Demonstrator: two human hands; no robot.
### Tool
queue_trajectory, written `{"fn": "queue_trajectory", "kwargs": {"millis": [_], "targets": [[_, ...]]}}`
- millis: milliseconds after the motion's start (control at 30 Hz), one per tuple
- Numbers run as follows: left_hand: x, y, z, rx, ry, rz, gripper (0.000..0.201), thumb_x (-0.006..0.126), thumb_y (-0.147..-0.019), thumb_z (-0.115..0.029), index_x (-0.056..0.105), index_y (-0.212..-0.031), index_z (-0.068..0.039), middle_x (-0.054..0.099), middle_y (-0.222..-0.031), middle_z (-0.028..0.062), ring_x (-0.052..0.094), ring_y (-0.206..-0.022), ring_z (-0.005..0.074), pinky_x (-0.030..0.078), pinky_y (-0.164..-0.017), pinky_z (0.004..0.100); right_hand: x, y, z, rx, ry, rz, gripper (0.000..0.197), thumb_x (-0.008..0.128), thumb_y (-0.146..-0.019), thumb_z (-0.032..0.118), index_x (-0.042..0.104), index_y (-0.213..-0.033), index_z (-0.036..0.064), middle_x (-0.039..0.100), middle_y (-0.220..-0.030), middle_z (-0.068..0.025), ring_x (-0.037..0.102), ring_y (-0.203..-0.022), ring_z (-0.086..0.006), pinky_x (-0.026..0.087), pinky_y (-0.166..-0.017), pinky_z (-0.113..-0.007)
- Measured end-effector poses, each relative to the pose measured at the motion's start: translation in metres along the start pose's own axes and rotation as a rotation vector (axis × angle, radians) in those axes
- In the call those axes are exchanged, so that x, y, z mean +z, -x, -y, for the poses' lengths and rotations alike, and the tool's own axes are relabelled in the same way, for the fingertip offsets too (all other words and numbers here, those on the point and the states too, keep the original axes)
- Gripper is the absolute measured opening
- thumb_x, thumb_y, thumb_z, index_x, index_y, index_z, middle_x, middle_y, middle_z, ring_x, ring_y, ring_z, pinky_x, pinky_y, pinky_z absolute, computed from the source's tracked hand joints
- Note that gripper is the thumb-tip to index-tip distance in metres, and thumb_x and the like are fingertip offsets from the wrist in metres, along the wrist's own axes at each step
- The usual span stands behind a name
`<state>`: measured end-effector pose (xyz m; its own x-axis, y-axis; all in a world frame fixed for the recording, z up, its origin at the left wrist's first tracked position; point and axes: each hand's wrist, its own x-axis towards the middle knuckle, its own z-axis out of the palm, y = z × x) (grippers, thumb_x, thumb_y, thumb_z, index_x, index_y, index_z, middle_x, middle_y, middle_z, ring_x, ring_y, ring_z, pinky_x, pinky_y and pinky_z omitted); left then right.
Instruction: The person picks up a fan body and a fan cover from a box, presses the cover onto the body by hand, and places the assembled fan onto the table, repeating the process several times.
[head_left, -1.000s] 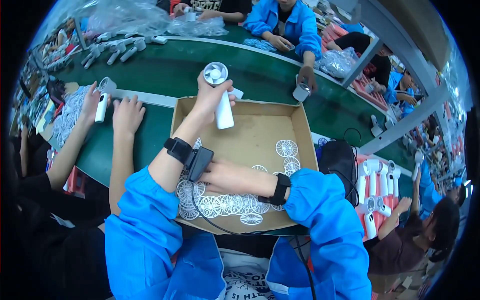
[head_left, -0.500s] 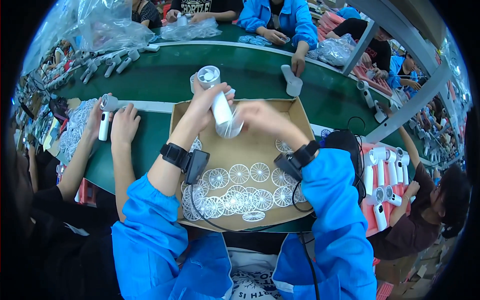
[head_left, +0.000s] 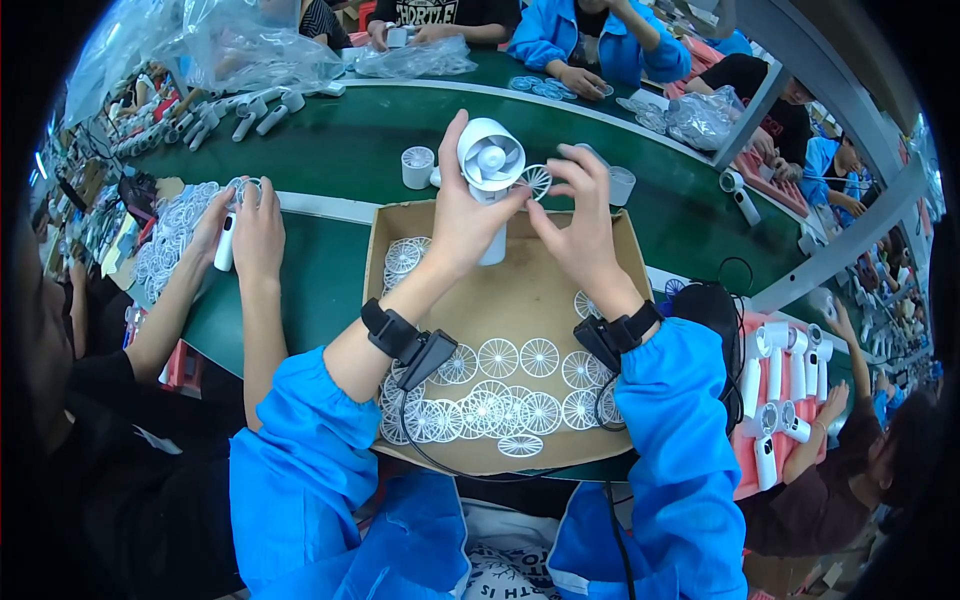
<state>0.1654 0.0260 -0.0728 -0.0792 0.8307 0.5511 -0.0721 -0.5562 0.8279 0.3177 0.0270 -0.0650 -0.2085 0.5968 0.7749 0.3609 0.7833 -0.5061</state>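
Observation:
My left hand [head_left: 462, 220] is closed around a white handheld fan [head_left: 490, 152], held above a cardboard box [head_left: 530, 275]. The fan's round head faces me, and its blades show inside the uncovered ring. Right beside the head, my right hand [head_left: 583, 212] pinches a small white spoked fan grille [head_left: 537, 181] by its edge. The tip of my left thumb is close to that grille, partly hiding how the two meet. Below, several more spoked grilles [head_left: 498, 357] lie flat in the box, many overlapping near its front side.
A green conveyor [head_left: 330, 150] runs across behind the box, with white fan parts [head_left: 417, 167] on it. At left, a co-worker's hands [head_left: 255, 235] hold a fan part beside a pile of rings [head_left: 180, 235]. Pink trays of fans [head_left: 775, 385] stand at right.
My left hand has turned the fan so its head faces me. From beside the handle and clear film, my right hand has moved up to the head. A co-worker's hand has left the belt.

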Motion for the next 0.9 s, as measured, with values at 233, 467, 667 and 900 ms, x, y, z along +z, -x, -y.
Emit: {"fn": "queue_trajectory", "kwargs": {"millis": [233,467,667,900], "targets": [[0.003,0.004,-0.006,-0.019,0.129,-0.005,0.097,0.071,-0.073,0.002,0.008,-0.146,-0.011,0.046,-0.122,0.0131,0.052,-0.111,0.0208,0.049,-0.088,0.0323,-0.007,-0.001,-0.002,-0.294,0.325,0.080,0.046,0.075,-0.069,0.005,0.058,-0.112,0.0058,0.055,-0.119,-0.0138,0.059,-0.103,-0.0281,0.051,-0.085,-0.033],[0.004,0.000,-0.015,-0.349,0.281,-0.009,0.085,0.060,-0.084,0.003,0.008,-0.147,-0.021,0.050,-0.115,0.0109,0.061,-0.082,0.0150,0.054,-0.069,0.0274,-0.014,-0.003,-0.005,-0.176,0.342,-0.008,0.039,0.078,-0.067,0.010,0.065,-0.104,0.0057,0.059,-0.112,-0.0126,0.060,-0.099,-0.0283,0.050,-0.086,-0.035],[0.005,0.008,-0.004,-0.408,-0.015,0.233,0.078,0.053,-0.087,0.003,0.011,-0.147,-0.022,0.051,-0.114,0.0120,0.060,-0.077,0.0141,0.053,-0.061,0.0261,-0.013,-0.004,-0.002,-0.240,0.384,-0.037,0.036,0.079,-0.067,0.013,0.068,-0.100,0.0064,0.061,-0.109,-0.0127,0.060,-0.097,-0.0286,0.050,-0.083,-0.036],[0.010,0.010,-0.007,-0.342,0.016,0.259,0.077,0.048,-0.086,0.007,0.012,-0.147,-0.021,0.051,-0.112,0.0126,0.059,-0.074,0.0138,0.051,-0.059,0.0268,-0.012,-0.005,0.000,-0.310,0.403,0.001,0.037,0.079,-0.065,0.016,0.069,-0.099,0.0057,0.061,-0.109,-0.0132,0.059,-0.098,-0.0297,0.050,-0.081,-0.038]]}}
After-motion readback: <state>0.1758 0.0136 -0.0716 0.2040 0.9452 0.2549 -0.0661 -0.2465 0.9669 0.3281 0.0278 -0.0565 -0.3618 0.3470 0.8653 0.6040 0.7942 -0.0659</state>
